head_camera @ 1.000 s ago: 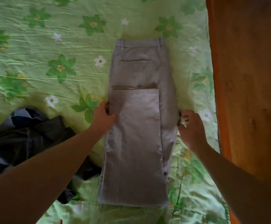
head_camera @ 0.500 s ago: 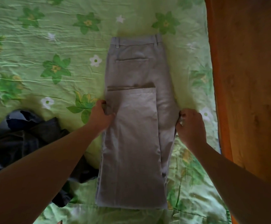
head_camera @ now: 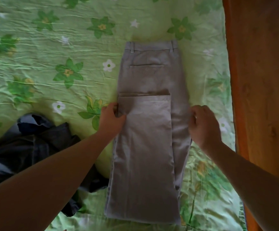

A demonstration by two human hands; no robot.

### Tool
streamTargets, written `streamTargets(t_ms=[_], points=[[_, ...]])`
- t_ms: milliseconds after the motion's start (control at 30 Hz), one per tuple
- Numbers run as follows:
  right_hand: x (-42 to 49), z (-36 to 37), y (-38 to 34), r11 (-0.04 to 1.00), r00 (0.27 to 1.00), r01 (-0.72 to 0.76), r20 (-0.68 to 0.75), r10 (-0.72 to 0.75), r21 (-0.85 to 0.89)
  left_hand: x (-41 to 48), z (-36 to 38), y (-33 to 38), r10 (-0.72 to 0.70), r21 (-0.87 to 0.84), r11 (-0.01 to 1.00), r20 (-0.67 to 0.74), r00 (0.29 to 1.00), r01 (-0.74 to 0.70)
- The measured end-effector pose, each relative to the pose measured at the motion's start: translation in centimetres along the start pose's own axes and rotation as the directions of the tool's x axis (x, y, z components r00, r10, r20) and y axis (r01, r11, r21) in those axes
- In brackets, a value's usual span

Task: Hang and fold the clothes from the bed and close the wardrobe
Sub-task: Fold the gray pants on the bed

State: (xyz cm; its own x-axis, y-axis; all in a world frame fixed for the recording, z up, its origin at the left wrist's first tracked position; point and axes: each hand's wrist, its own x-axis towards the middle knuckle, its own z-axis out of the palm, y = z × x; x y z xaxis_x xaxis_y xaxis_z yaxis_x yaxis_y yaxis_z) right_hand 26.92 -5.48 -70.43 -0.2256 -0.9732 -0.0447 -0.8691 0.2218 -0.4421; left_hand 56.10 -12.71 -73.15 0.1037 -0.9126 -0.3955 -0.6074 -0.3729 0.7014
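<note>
Light grey trousers (head_camera: 147, 130) lie flat on the green flowered bedspread (head_camera: 52, 60), waistband at the far end and the legs folded up over the seat. My left hand (head_camera: 111, 119) pinches the left edge of the folded trousers, thumb on top of the cloth. At the right edge, my right hand (head_camera: 202, 125) has its fingers curled around the cloth. A dark crumpled garment (head_camera: 30, 147) lies on the bed to the left, partly under my left forearm.
A tall orange-brown wooden panel (head_camera: 260, 80) stands along the bed's right side, close to my right arm. The near edge of the bed runs along the bottom of the view.
Both hands keep their hold on the two side edges of the trousers. The view has shifted slightly; the trousers lie as before.
</note>
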Motion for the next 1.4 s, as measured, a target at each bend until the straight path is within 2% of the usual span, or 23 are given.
streamTargets(t_ms=[67, 133, 200, 233, 333, 400, 467, 533, 633, 700, 767, 833, 933, 1033, 1167, 1300, 1333, 1400], points=[[2.0, 1.2, -2.7, 0.967, 0.976, -0.159, 0.182, 0.123, 0.198, 0.7, -0.2, 0.2, 0.025, 0.046, 0.999, -0.042, 0.999, -0.023], [3.5, 2.8, -4.9, 0.878, 0.886, -0.383, 0.384, 0.260, 0.288, 1.2, -0.2, 0.5, 0.030, 0.049, 0.998, -0.105, 0.994, -0.025], [4.6, 3.9, -6.1, 0.725, 0.828, -0.537, 0.433, 0.355, 0.432, 1.2, -0.2, 0.8, -0.030, -0.095, 0.995, -0.077, 0.997, 0.022], [4.9, 4.1, -6.2, 0.661, 0.818, -0.567, 0.428, 0.384, 0.492, 1.2, -0.2, 0.9, -0.067, -0.182, 0.982, -0.038, 0.997, 0.059], [4.9, 3.7, -5.9, 0.591, 0.809, -0.587, 0.408, 0.423, 0.553, 1.3, -0.5, 0.8, -0.101, -0.348, 0.931, 0.054, 0.993, 0.114], [4.5, 2.8, -6.2, 0.591, 0.801, -0.598, 0.437, 0.409, 0.541, 1.4, -1.2, 1.2, -0.102, -0.406, 0.905, 0.089, 0.991, 0.129], [5.1, 1.6, -6.8, 0.601, 0.830, -0.557, 0.410, 0.378, 0.573, 2.0, -2.2, 2.4, -0.091, -0.409, 0.904, 0.102, 0.991, 0.125], [7.8, 0.2, -7.8, 0.655, 0.890, -0.455, 0.283, 0.358, 0.604, 3.6, -3.3, 4.8, -0.035, -0.423, 0.903, 0.093, 0.995, 0.072], [14.2, -1.5, -9.4, 0.704, 0.939, -0.323, 0.121, 0.322, 0.632, 8.5, -4.8, 9.6, 0.050, -0.455, 0.888, -0.042, 0.998, -0.064], [17.4, -1.8, -10.1, 0.662, 0.927, -0.367, 0.202, 0.315, 0.653, 11.8, -5.3, 12.2, 0.065, -0.403, 0.910, -0.097, 0.993, -0.099], [17.8, -1.1, -9.9, 0.630, 0.868, -0.496, 0.364, 0.338, 0.597, 12.8, -4.7, 12.1, 0.046, -0.275, 0.960, -0.052, 0.998, -0.058], [15.6, 0.4, -8.8, 0.670, 0.820, -0.563, 0.429, 0.379, 0.484, 10.7, -3.0, 9.4, -0.003, -0.147, 0.989, 0.037, 0.999, 0.008], [9.7, 2.4, -7.2, 0.766, 0.838, -0.532, 0.356, 0.414, 0.360, 3.8, -0.5, 3.1, -0.018, -0.038, 0.999, 0.118, 0.993, 0.022], [3.2, 3.2, -5.8, 0.781, 0.840, -0.531, 0.325, 0.435, 0.328, -2.5, 0.6, -1.5, 0.031, -0.068, 0.997, 0.089, 0.996, -0.025], [-4.6, 3.4, -4.5, 0.782, 0.758, -0.593, 0.459, 0.463, 0.192, -7.0, 0.8, -4.3, -0.019, -0.108, 0.994, 0.028, 0.999, 0.022], [-10.4, 2.9, -4.3, 0.797, 0.667, -0.596, 0.611, 0.427, 0.095, -10.6, -0.1, -5.7, -0.046, -0.044, 0.997, 0.201, 0.978, 0.056], [-11.3, 2.7, -4.3, 0.803, 0.674, -0.590, 0.598, 0.434, 0.082, -11.4, -0.4, -6.1, -0.037, -0.048, 0.998, 0.228, 0.973, 0.049], [-13.0, 2.2, -4.5, 0.806, 0.737, -0.577, 0.509, 0.444, 0.132, -12.8, -1.1, -6.7, -0.003, -0.026, 1.000, 0.243, 0.970, 0.009]])
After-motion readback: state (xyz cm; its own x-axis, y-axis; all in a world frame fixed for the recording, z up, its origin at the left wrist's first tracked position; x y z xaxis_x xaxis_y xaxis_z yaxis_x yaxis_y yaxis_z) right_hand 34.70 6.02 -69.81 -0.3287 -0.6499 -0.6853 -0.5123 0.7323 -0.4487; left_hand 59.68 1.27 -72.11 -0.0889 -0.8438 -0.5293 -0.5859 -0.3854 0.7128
